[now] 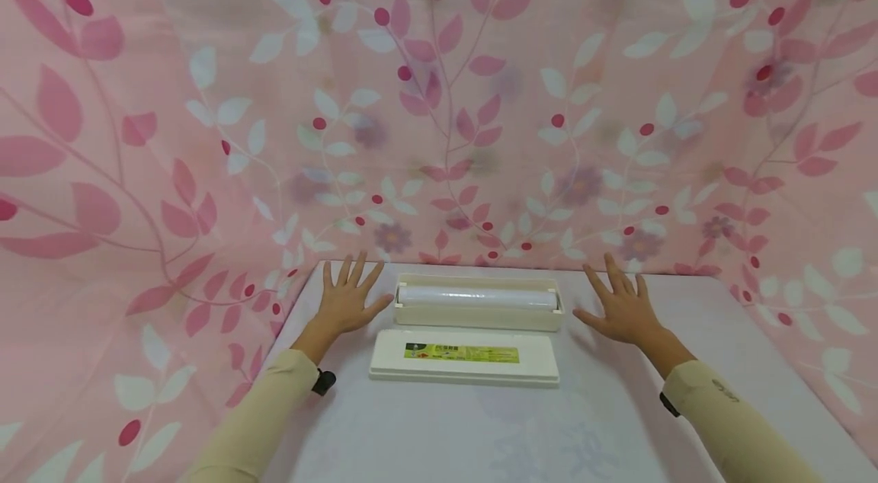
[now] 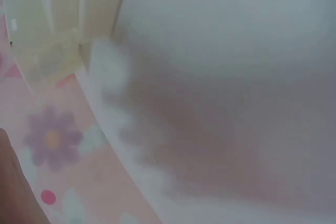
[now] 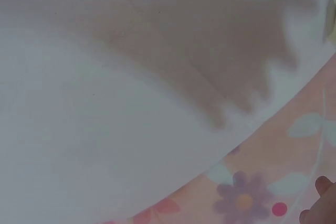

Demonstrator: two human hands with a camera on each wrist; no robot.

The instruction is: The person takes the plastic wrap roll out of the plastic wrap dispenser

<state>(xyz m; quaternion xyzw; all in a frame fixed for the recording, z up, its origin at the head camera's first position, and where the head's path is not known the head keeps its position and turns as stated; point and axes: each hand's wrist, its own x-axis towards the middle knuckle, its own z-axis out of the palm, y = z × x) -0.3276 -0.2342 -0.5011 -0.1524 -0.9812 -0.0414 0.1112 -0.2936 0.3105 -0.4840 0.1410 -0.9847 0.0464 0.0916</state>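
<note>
A long white box lies near the table's far edge, with a roll of clear plastic film inside it. In front of the box lies its flat white lid, a green and yellow label on top. My left hand is spread just left of the box, its thumb pointing toward the box's end. To the right of the box, my right hand is spread too, thumb toward the box. Neither hand holds anything. In the left wrist view the end of the box shows at the top left.
The table has a white cover with faint markings near its front. Pink curtains with leaves and flowers hang behind it and along both sides. Hand shadows fall on the cover in both wrist views.
</note>
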